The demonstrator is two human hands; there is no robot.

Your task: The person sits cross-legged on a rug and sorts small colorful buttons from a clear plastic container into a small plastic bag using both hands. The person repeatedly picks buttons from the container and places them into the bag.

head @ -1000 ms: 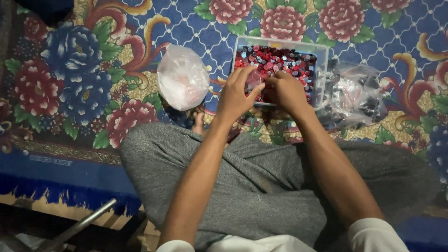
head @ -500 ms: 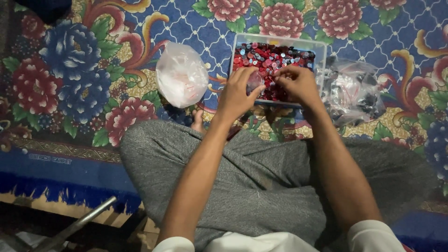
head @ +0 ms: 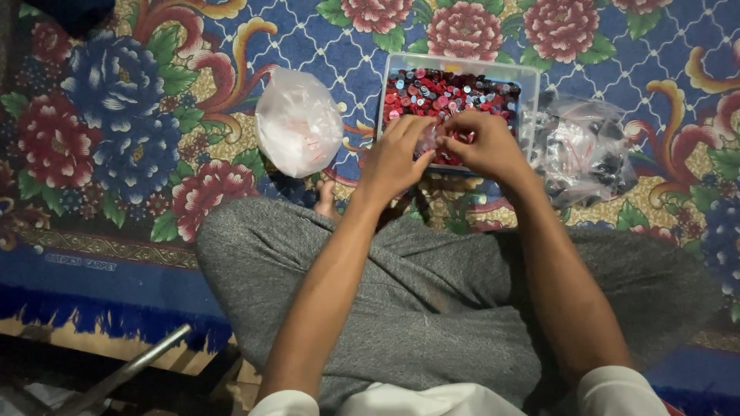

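Both my hands have drawn together: left hand (head: 395, 158) and right hand (head: 482, 146) pinch small pieces at the tray's (head: 527, 77) near edge.

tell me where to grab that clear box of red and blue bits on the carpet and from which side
Probably best gripped by the clear plastic box's two short side walls, coming from above. It is a shallow rectangular tub, open on top and full of loose small pieces, so it should stay level. The left hand and right hand cover the near edge; a clear bag crowds the right wall.
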